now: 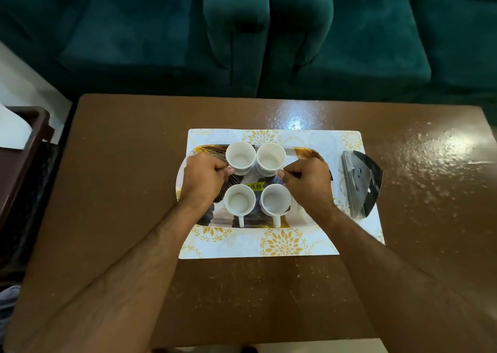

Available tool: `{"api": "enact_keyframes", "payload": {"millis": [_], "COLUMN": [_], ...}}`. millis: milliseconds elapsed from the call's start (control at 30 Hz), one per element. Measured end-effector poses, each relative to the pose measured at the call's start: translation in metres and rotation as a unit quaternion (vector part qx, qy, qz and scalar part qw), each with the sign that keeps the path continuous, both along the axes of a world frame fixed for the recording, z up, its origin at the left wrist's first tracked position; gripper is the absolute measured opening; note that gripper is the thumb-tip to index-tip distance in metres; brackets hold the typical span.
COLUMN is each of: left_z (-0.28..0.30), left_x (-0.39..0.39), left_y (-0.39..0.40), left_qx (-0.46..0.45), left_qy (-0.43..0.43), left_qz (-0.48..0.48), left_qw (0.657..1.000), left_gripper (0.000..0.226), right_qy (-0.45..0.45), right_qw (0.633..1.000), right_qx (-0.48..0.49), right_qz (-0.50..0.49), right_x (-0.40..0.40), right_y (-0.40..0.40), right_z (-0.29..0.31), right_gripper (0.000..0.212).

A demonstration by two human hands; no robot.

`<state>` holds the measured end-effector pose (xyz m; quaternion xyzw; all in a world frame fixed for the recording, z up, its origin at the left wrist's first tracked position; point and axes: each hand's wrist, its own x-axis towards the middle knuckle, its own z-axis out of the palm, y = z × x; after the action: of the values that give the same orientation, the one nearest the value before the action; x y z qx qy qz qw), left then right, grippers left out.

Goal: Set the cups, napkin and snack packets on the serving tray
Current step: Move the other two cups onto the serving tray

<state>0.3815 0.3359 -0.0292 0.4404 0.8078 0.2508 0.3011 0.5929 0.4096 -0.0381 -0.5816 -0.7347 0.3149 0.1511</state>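
A shiny brown table (113, 191) holds a flowery mat (279, 242). On it sits an oval tray (301, 218) with four round white cups. The left hand (204, 178) pinches the eleven o'clock cup (240, 157); the right hand (309, 180) pinches the one o'clock cup (270, 158).

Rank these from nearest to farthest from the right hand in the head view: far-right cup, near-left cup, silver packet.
From the right hand:
1. far-right cup, held by its handle.
2. near-left cup, across the tray, nearer the person.
3. silver packet, off the tray, rightward.
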Motion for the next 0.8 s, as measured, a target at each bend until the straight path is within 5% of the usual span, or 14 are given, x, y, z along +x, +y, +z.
{"api": "enact_keyframes", "payload": {"millis": [200,267,500,667,800], "left_z": [-0.001,0.002,0.014,0.021,0.018], "left_x": [-0.003,-0.001,0.008,0.011,0.014], "left_y": [0.000,0.001,0.003,0.006,0.013], "left_qx": [0.008,0.020,0.041,0.063,0.079], "left_qy": [0.049,0.054,0.114,0.086,0.101], "left_qz": [-0.015,0.003,-0.005,-0.018,0.032], "left_qw": [0.999,0.998,0.993,0.994,0.991], "left_gripper": [0.023,0.009,0.018,0.045,0.029], "right_qy": [-0.019,-0.006,-0.007,-0.034,-0.040], "right_qw": [0.999,0.999,0.995,0.998,0.997], "right_qx": [-0.019,-0.033,-0.065,-0.049,-0.036], "right_qz": [-0.018,-0.038,-0.069,-0.033,-0.046], "right_x": [0.004,0.003,-0.002,-0.008,-0.013], "right_y": [0.011,0.013,0.021,0.033,0.037], "right_z": [0.004,0.008,0.017,0.021,0.021], "right_gripper": [0.010,0.015,0.023,0.032,0.043]}}
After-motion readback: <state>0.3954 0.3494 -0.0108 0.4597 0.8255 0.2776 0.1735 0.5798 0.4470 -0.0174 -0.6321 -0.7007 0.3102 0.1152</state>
